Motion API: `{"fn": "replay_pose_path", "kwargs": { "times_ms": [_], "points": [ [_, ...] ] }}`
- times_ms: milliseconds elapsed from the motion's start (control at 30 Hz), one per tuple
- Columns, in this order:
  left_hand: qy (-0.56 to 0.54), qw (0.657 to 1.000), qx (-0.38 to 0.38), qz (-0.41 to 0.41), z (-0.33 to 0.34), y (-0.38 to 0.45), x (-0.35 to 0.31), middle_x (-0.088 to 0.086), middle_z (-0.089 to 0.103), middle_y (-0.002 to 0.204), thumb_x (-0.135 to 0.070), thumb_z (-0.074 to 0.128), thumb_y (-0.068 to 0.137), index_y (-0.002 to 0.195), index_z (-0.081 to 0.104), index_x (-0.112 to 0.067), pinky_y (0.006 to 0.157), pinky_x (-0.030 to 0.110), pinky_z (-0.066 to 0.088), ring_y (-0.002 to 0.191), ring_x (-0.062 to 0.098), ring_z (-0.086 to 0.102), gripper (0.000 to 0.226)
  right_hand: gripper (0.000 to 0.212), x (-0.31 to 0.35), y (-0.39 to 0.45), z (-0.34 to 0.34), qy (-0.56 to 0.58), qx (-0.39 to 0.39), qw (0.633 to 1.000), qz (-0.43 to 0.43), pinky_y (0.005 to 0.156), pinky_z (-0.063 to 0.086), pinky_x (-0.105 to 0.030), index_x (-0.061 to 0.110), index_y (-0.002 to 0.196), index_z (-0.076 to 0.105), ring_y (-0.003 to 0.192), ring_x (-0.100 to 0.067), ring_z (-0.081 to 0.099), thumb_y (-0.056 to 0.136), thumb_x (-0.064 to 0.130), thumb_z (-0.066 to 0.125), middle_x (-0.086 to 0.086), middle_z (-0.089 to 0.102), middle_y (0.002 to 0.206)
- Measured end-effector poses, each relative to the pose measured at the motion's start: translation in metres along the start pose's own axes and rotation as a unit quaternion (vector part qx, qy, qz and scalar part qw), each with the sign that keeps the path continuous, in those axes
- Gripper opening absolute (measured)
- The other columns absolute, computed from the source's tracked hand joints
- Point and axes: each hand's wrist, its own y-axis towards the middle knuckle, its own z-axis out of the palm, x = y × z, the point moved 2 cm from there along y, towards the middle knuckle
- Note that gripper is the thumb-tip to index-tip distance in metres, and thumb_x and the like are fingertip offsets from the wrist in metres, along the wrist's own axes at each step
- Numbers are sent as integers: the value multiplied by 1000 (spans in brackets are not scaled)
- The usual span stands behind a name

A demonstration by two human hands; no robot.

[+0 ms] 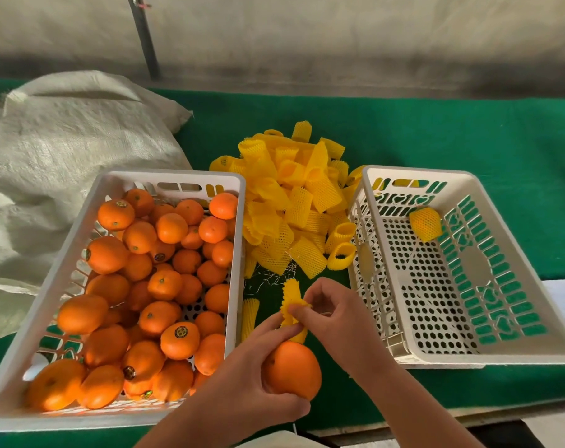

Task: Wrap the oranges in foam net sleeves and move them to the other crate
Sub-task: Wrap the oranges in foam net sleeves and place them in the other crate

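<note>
Two hands work a foam sleeve over an orange at the bottom centre of the frame.

The left hand (242, 376) cups the orange (292, 373); the right hand (332, 315) pinches a yellow sleeve (292, 302) just above it. Left, the full crate (119, 286); right, the other crate (462, 266) holds one wrapped orange (425, 224). Between them the sleeve pile (294, 198) covers the green bench (468, 134); a white sack (74, 150) lies upper left.

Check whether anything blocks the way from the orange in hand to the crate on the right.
Nothing visible does. The orange sits in the left hand, just left of the right crate; only its low rim lies between. Inside, one wrapped orange rests at the far end.
</note>
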Motion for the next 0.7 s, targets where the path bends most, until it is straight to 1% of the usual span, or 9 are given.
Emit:
{"fn": "replay_pose_path", "kwargs": {
  "times_ms": [133,200,233,267,333,433,500,600,700],
  "points": [
    [-5,999,-36,-25,2,1,-1,-62,8,140,-70,84,62,135,29,-77,81,2,48,124,-29,29,91,17,-9,-3,-6,-2,-18,1000,8,63,49,-21,28,86,62,69,-9,59,93,28,77,6,63,75],
    [-49,995,-68,-49,0,0,0,-59,15,139,-68,85,56,131,34,-74,81,10,53,127,-14,42,91,24,-12,-5,-11,-50,-37,998,-2,61,49,-18,33,88,58,72,-11,61,90,19,78,9,62,78],
    [-110,988,-81,-69,-2,0,-1,-49,27,142,-63,89,52,131,41,-69,79,18,58,124,1,54,92,29,-13,-7,-13,-77,-42,996,-14,61,49,-17,35,91,56,73,-11,61,89,15,78,11,60,81],
    [-201,971,-90,-91,-4,1,-1,-30,43,144,-55,94,50,131,48,-61,77,27,61,116,16,65,93,35,-12,-8,-15,-101,-38,994,-31,59,50,-17,36,95,53,73,-11,61,88,12,77,13,57,87],
    [-384,911,-89,-118,-8,5,1,5,70,126,-41,101,51,134,56,-34,70,37,63,106,36,73,95,41,-9,-11,-14,-149,0,986,-73,54,52,-23,39,102,47,69,-12,59,89,9,73,19,49,105],
    [-537,827,-124,-110,-16,11,-3,16,74,117,-26,92,71,134,55,-29,64,38,63,110,46,70,73,39,-4,-16,-10,-263,75,950,-150,49,50,-23,39,112,48,60,-5,56,92,12,67,17,38,138],
    [-583,793,-140,-108,-21,17,-9,20,73,120,-18,88,76,133,57,-28,64,38,64,112,48,69,65,44,-3,-21,-6,-326,126,920,-177,49,47,-17,40,121,51,62,-4,59,91,14,69,8,31,153],
    [-593,784,-154,-100,-21,24,-16,20,72,123,-21,82,77,134,56,-24,63,37,63,112,47,69,63,51,-7,-26,2,-378,159,898,-161,59,50,-18,34,132,53,77,-17,71,89,11,69,0,32,158],
    [-570,798,-177,-87,-13,28,-21,16,74,121,-24,85,78,135,56,-24,69,41,63,111,45,70,64,48,-6,-26,11,-318,143,931,-107,78,58,-27,27,139,51,95,-16,67,96,11,61,7,42,147]
  ]
}}
